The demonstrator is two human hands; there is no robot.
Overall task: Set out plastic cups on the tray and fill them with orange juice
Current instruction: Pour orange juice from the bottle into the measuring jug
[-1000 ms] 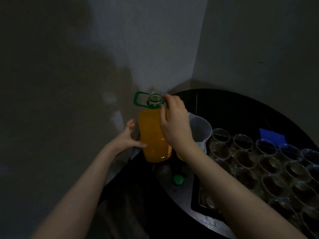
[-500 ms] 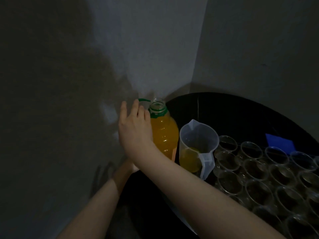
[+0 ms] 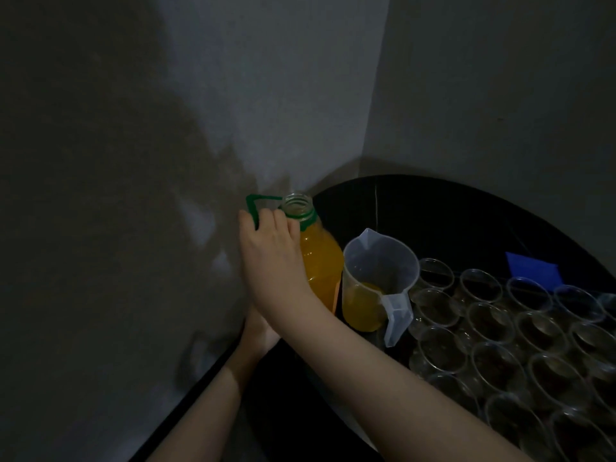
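Juice bottle (image 3: pixel 318 261) uncapped, right hand (image 3: pixel 271 253) fingers curled round its green handle (image 3: pixel 254 208), left hand (image 3: pixel 261 328) mostly hidden

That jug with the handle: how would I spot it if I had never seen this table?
Find the round black table in the room's corner. At its left edge stands an open juice bottle gripped by the right hand; the jug is just right of it, before the empty cups. It alone has a spout, a handle, and juice at the bottom.
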